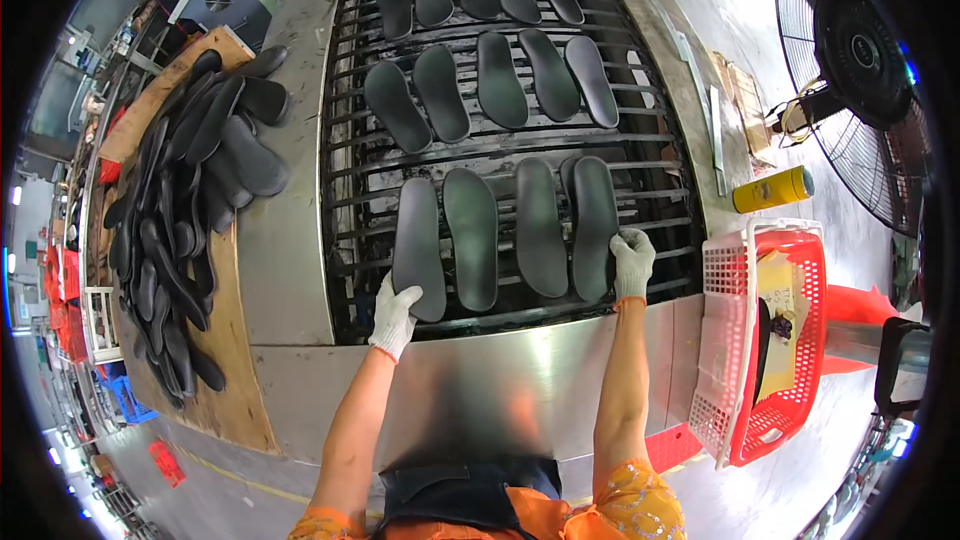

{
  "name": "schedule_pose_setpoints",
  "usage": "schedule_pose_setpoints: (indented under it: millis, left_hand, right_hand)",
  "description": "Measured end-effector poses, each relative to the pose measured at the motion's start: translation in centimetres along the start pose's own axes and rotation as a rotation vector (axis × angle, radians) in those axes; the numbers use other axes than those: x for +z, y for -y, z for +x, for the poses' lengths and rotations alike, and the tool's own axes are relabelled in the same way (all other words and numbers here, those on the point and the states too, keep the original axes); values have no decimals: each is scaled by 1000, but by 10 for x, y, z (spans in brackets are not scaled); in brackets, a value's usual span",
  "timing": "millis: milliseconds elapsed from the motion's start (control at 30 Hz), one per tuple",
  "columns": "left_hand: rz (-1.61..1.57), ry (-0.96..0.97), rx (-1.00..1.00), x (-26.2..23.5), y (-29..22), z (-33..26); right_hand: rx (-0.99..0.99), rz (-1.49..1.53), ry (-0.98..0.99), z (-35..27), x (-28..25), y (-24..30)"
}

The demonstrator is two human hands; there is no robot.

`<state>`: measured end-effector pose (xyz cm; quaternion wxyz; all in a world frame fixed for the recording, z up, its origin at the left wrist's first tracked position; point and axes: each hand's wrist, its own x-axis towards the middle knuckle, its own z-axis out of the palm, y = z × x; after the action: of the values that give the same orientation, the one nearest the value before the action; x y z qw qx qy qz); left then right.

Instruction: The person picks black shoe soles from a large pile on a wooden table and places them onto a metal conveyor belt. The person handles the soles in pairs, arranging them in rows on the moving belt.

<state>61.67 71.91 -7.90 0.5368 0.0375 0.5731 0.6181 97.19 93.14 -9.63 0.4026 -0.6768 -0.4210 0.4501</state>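
Note:
Rows of black shoe insoles lie on a conveyor of dark metal bars (510, 147). My left hand (395, 315), in a white knitted glove, pinches the heel edge of the leftmost insole (418, 245) in the nearest row, its thumb on top. At the row's right end, my gloved right hand (632, 262) is closed on the outer edge of another insole (596, 230). That one overlaps a second insole (568, 180), mostly hidden beneath it. Between my hands lie two more insoles, a greenish-sheened one (470, 240) and a darker one (541, 228).
On the left, a big heap of insoles (180, 230) covers a wooden board (245, 340). To the right stand a white and red plastic basket (725, 340), a yellow bottle (773, 190) and a black fan (860, 55). A steel ledge (480, 370) runs along the front.

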Motion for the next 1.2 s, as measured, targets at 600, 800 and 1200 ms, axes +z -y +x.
schedule_pose_setpoints:
  millis: [600,800,1200]
  left_hand:
    - [599,-148,170,9,-22,-5]
    - [408,-125,197,-16,-13,-21]
    - [390,-394,255,-119,-42,-131]
  right_hand:
    - [-444,-586,59,2,27,75]
    - [-566,-1019,79,49,-2,44]
    - [-608,-855,225,-21,70,63]
